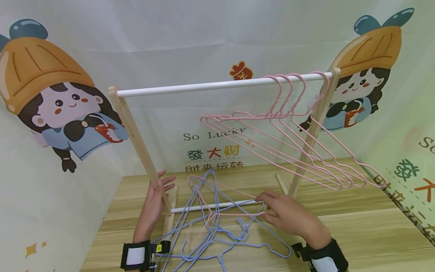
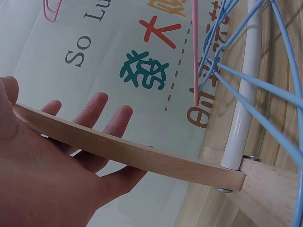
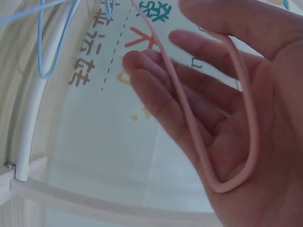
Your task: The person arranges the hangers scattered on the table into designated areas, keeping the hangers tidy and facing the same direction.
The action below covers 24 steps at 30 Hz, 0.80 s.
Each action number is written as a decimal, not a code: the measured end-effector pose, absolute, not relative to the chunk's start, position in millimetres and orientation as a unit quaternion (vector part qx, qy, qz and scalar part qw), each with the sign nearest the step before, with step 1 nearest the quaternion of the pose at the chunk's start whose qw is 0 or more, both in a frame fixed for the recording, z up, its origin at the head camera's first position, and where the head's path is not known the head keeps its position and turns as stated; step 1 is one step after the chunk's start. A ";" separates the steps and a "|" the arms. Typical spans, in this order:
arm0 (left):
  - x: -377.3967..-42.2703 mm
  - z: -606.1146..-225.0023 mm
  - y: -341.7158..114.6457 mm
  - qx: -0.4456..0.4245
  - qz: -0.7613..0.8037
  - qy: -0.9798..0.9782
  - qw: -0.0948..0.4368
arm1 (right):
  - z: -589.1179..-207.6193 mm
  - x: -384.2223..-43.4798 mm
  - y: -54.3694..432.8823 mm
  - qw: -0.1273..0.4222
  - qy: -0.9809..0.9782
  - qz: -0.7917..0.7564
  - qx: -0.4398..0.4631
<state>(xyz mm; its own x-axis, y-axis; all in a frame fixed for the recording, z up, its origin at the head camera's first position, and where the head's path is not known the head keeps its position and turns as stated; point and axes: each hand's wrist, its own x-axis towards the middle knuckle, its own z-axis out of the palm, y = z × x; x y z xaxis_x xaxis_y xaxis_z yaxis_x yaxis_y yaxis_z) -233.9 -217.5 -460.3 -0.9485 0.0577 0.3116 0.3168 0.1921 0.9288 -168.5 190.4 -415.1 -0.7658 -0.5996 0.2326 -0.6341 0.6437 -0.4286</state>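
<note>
My left hand [image 1: 154,202] holds the left wooden post [image 1: 136,136] of a small clothes rack, low down. In the left wrist view its thumb lies on one side of the post and its spread fingers behind it. My right hand [image 1: 285,213] grips one end of a pink hanger [image 1: 238,214], which slants above a heap of tangled blue hangers [image 1: 216,228]. The right wrist view shows that looped end [image 3: 254,132] across the palm, between thumb and fingers. The pink hanger's hook end points left, among the blue wires.
Several pink hangers [image 1: 258,117] hang at the right of the rack's white top rod [image 1: 190,88]. A lower white rod [image 1: 238,204] joins the posts behind the blue heap. The right post [image 1: 314,128] stands beyond my right hand. Printed cloth [image 1: 170,34] backs the wooden tabletop [image 1: 367,234].
</note>
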 end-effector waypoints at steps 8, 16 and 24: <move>-233.4 -461.4 -218.2 -0.124 -0.628 -0.761 0.104 | -414.3 -171.7 193.3 0.177 -0.887 0.224 0.363; -234.2 -459.6 -217.2 -0.120 -0.624 -0.765 0.102 | -421.2 -179.4 193.9 0.261 -0.853 0.247 0.377; -233.6 -459.6 -217.2 -0.118 -0.626 -0.765 0.098 | -416.2 -177.9 191.4 0.305 -0.844 0.254 0.362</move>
